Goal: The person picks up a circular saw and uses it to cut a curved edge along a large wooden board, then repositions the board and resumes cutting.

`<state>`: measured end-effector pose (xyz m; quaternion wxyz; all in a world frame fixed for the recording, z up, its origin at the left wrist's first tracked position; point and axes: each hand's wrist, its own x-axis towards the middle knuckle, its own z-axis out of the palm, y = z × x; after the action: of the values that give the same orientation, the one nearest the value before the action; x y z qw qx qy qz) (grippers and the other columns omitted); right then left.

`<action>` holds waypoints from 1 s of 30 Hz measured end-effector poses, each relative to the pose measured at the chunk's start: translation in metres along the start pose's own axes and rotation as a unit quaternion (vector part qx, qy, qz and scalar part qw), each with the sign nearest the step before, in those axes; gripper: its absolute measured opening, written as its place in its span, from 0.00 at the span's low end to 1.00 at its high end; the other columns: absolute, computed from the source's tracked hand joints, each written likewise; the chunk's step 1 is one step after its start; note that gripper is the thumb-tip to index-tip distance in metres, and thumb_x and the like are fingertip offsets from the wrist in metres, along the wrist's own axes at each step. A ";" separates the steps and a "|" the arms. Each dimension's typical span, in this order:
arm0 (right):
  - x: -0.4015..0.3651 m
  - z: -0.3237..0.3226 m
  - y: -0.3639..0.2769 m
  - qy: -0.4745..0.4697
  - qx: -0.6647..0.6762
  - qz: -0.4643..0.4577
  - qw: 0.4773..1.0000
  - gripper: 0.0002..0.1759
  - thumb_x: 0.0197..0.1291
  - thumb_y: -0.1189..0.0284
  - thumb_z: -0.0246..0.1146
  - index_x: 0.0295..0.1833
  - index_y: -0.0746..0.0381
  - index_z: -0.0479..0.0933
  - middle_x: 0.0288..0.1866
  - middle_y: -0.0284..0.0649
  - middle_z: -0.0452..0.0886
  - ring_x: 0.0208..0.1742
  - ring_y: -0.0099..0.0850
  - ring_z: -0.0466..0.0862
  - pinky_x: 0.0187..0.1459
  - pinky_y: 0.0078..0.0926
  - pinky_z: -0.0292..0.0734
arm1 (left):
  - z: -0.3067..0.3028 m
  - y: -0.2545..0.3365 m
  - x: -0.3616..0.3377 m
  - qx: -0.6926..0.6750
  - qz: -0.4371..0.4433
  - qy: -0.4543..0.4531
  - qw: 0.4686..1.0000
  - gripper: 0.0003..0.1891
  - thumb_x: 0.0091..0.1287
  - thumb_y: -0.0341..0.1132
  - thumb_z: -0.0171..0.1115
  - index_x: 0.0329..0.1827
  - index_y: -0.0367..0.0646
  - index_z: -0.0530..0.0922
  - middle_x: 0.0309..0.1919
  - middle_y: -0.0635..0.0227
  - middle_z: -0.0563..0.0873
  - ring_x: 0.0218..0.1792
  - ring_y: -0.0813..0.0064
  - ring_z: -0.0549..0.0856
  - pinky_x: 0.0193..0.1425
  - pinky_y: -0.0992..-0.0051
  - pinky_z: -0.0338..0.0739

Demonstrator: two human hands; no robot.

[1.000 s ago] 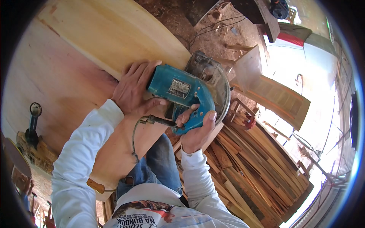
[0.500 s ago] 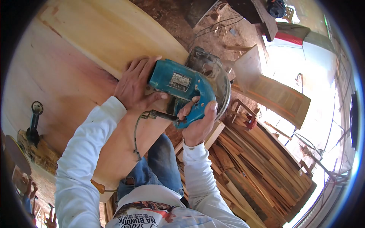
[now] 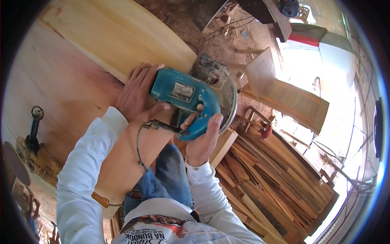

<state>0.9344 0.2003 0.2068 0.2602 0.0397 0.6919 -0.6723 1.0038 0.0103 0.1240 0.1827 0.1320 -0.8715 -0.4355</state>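
Your bench fills the left of the frame, a broad wooden surface with a pinkish stain and a yellowish strip along its upper side; the teal power saw is at centre, by the bench's right end; your right hand has its fingers wrapped around the saw's handle; your left hand has thumb and fingers spread wide at its rear end, though I cannot tell whether they grip it; the cord trails toward your jeans; a black-handled tool stands at far left; planks lie heaped at lower right, a long wooden panel above them; brown floor shows at upper centre, and white glare washes the right side.
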 end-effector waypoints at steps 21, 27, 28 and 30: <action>-0.012 0.010 0.007 0.071 0.055 0.050 0.995 0.42 0.71 0.27 0.46 0.51 0.60 0.75 0.27 0.39 0.77 0.29 0.33 0.78 0.32 0.29 0.71 | 0.009 -0.013 0.011 -0.010 0.057 0.022 0.998 0.60 0.45 0.72 0.79 0.71 0.32 0.68 0.63 0.43 0.78 0.66 0.36 0.76 0.74 0.42 0.69; -0.011 0.006 0.008 0.064 0.050 0.041 0.996 0.43 0.71 0.27 0.46 0.50 0.60 0.76 0.27 0.40 0.78 0.28 0.34 0.78 0.32 0.30 0.72 | 0.010 -0.012 0.010 -0.008 0.050 0.023 0.998 0.60 0.44 0.72 0.79 0.70 0.32 0.68 0.61 0.44 0.80 0.67 0.37 0.77 0.74 0.42 0.69; -0.011 0.005 0.010 0.065 0.058 0.044 0.995 0.43 0.71 0.27 0.46 0.50 0.60 0.76 0.27 0.40 0.78 0.28 0.34 0.78 0.32 0.30 0.72 | 0.010 -0.012 0.010 -0.007 0.049 0.023 0.998 0.60 0.43 0.71 0.79 0.70 0.32 0.68 0.61 0.44 0.80 0.67 0.37 0.77 0.74 0.42 0.69; -0.010 0.005 0.011 0.066 0.065 0.046 0.995 0.43 0.71 0.27 0.46 0.51 0.61 0.76 0.27 0.40 0.78 0.28 0.34 0.78 0.33 0.30 0.72 | 0.009 -0.013 0.010 -0.004 0.049 0.022 0.999 0.60 0.43 0.71 0.79 0.70 0.32 0.68 0.61 0.45 0.80 0.67 0.37 0.77 0.74 0.41 0.69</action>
<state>0.9493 0.2001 0.2011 0.2418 0.1327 0.6594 -0.6993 0.9915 0.0054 0.1109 0.2234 0.0976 -0.8709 -0.4267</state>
